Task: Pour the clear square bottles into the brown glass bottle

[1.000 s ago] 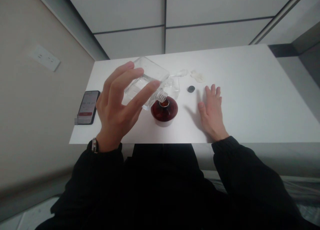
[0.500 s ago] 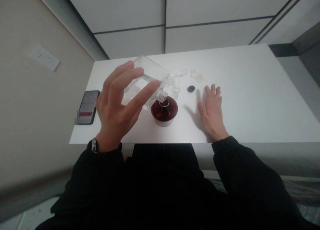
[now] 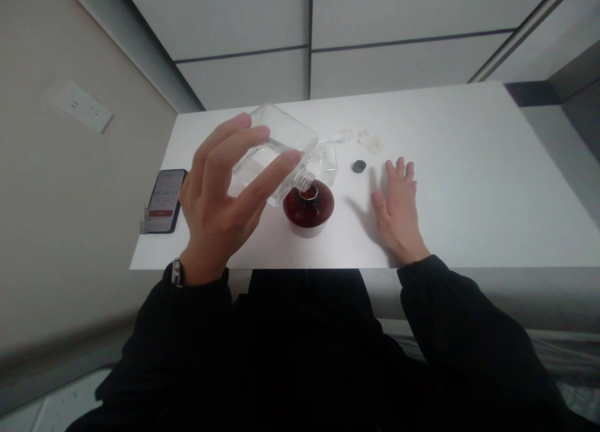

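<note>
My left hand [image 3: 222, 182] is closed around a clear square bottle [image 3: 285, 129], tilted with its threaded neck pointing down to the right. Clear liquid shows inside it. The neck is over the round opening of a dark red, round-shouldered container [image 3: 304, 213] with a pale base; I cannot tell whether they touch. My right hand [image 3: 397, 210] rests on the table with its fingers stretched out, holding nothing. Just beyond its fingertips lies a small dark round cap [image 3: 359, 166].
Behind the red container is another clear square object [image 3: 330, 163], partly hidden. A clear slender piece [image 3: 341, 136] and a crumpled whitish scrap [image 3: 370, 142] lie farther back. A phone [image 3: 166, 200] sits at the left of the white table [image 3: 478, 188], beside the wall.
</note>
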Tool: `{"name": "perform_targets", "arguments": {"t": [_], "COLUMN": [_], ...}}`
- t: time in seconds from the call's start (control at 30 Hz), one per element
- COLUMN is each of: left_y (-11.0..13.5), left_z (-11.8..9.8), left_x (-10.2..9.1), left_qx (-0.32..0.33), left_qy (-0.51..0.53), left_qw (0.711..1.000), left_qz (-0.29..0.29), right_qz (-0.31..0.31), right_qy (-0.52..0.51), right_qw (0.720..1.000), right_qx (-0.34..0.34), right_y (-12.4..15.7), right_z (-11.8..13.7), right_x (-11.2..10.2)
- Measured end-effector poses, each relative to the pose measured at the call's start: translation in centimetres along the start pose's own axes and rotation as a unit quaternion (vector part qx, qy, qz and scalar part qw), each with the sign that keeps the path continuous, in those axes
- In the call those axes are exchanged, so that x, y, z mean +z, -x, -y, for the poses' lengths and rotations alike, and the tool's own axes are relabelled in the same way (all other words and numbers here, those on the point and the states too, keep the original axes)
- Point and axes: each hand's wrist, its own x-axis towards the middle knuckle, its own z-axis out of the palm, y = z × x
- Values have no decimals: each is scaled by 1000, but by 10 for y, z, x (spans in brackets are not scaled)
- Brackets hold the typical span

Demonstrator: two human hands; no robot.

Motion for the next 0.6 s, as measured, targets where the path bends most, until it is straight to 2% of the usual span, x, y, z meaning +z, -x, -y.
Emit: {"name": "perform_targets", "arguments": {"t": [0.17, 0.6], "left_y": [-1, 1], "left_z": [0, 1], "left_x": [-2, 2], "left_qx": [18, 1], "left_qy": [-8, 9], "left_qw": [1000, 1000], "left_qz": [-3, -2], "right_qz": [3, 1], "right_qy": [8, -6], "right_qw": [1000, 1000], "right_qx": [-2, 8], "right_y": [0, -1], "right_z": [1, 4], "right_x": [0, -1]}}
